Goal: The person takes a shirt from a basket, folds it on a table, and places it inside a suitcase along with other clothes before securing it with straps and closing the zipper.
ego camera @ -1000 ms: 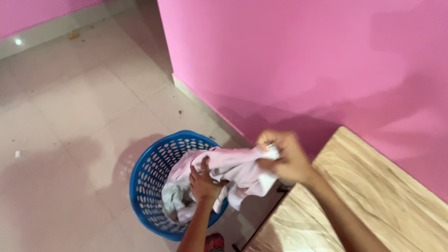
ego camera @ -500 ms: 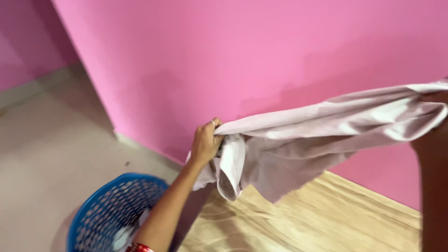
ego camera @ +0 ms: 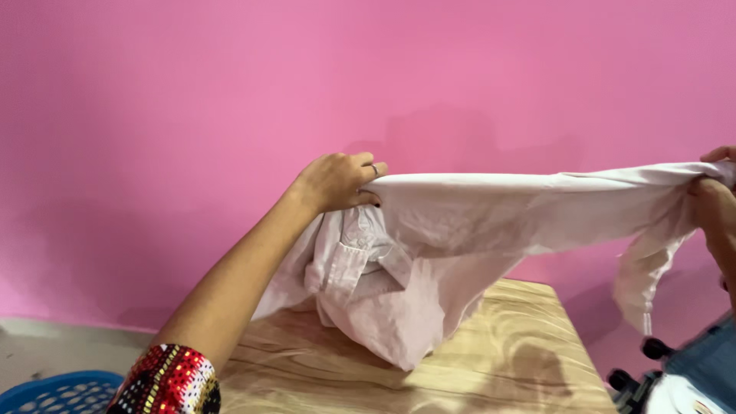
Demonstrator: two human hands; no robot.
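Above the wooden table, a pale pink shirt hangs stretched between 2 hands in front of the pink wall. At its left end the left hand is closed over the upper edge of the cloth, fingers curled around it, with a ring showing on 1 finger. At the far right edge of the view the right hand is clamped on the other end, only partly in view. Between the 2 grips the upper edge runs nearly level, while the body of the shirt sags in folds and its lowest part touches the tabletop. A loose strip dangles below the right hand. A patterned sleeve covers the left upper arm, and a blue perforated basket shows at the lower left corner.
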